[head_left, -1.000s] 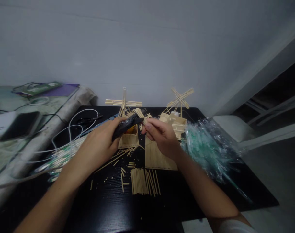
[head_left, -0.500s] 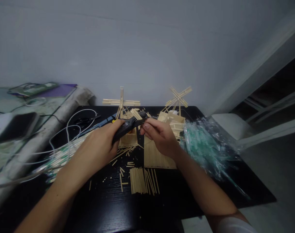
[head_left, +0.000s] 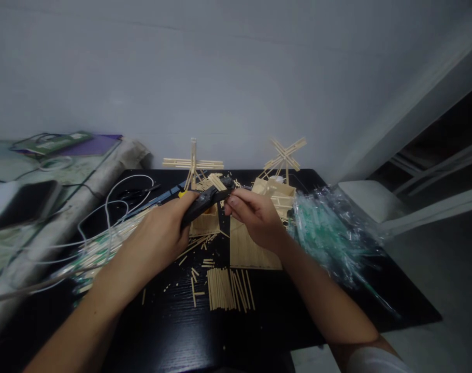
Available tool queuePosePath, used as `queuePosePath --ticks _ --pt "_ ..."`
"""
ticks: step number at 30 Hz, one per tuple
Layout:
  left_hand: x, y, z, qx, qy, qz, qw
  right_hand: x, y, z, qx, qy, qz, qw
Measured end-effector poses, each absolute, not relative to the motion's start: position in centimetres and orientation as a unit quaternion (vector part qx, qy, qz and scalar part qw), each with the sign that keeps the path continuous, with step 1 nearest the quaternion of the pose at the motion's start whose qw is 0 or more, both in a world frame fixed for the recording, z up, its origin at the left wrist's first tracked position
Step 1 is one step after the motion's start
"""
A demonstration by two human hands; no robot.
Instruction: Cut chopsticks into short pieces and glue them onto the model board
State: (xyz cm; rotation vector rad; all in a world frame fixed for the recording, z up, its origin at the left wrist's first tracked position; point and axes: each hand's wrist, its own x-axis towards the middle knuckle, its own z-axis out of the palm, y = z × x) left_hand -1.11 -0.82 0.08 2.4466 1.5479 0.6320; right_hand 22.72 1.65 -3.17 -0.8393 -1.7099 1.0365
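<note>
The black hand tool [head_left: 205,200] is held above the middle of the black table [head_left: 161,331], slanting up toward the far right, with a spot of yellow at its near-left end. The left hand [head_left: 161,235] is closed around its handle. The right hand [head_left: 256,217] meets the tool's far tip with fingers curled in, pinching a short stick piece [head_left: 219,182] that touches that tip. Just below the hands lie a small stick box [head_left: 204,225] and a flat stick panel [head_left: 246,251]. Nearer still is a row of cut sticks [head_left: 228,290] with loose offcuts beside it. Two stick windmills [head_left: 192,163] [head_left: 284,153] stand at the far edge by the wall. To the right is a heap of clear green wrappers [head_left: 329,233], and to the left a white cable [head_left: 113,207]
</note>
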Motion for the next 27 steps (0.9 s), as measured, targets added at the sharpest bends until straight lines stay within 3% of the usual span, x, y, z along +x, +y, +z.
queuePosePath --ticks 21,27 --pt "-0.97 -0.49 -0.7 0.807 0.561 0.184 0.025 22.83 1.43 -2.6 -0.34 -0.702 0.417 0.467" --pt "-0.72 -0.85 -0.7 0.802 0.556 0.213 0.047 22.46 0.91 -2.66 -0.356 -0.713 0.329 0.506"
